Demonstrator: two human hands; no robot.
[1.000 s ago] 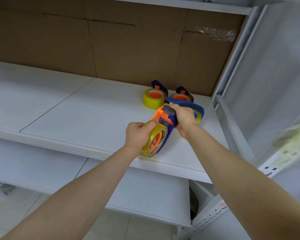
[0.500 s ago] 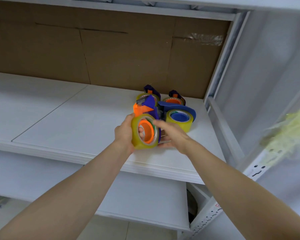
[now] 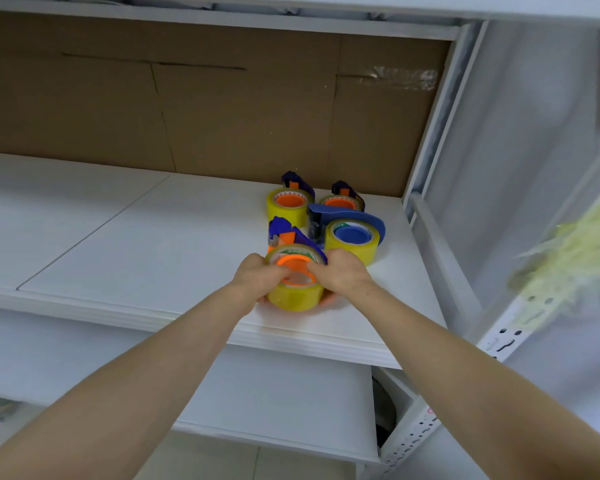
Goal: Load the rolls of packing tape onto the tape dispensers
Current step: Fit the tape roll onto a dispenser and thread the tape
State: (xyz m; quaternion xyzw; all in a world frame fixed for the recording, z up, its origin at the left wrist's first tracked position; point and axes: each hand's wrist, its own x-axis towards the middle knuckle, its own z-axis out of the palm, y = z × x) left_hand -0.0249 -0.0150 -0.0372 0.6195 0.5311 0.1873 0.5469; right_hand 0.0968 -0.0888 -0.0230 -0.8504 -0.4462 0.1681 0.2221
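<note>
A yellow tape roll (image 3: pixel 296 296) with an orange hub sits in a blue and orange dispenser (image 3: pixel 284 233), lying flat near the front of the white shelf (image 3: pixel 153 244). My left hand (image 3: pixel 257 280) grips the roll's left side, thumb over the hub. My right hand (image 3: pixel 342 275) grips its right side. Behind stand three more loaded dispensers: a blue-hubbed one (image 3: pixel 352 239) at the right, and two orange-hubbed ones, one at the back left (image 3: pixel 286 206), one at the back right (image 3: pixel 342 200).
Brown cardboard (image 3: pixel 222 109) lines the back of the shelf. A white metal upright (image 3: pixel 430 140) bounds the right side. A lower white shelf (image 3: pixel 274 403) lies beneath. Something pale yellow and blurred (image 3: pixel 568 258) hangs at the right.
The loaded dispenser was held upright in the air and turned; now it lies flat on the shelf with the hub facing up, both hands around it. The camera view has tilted upward.
</note>
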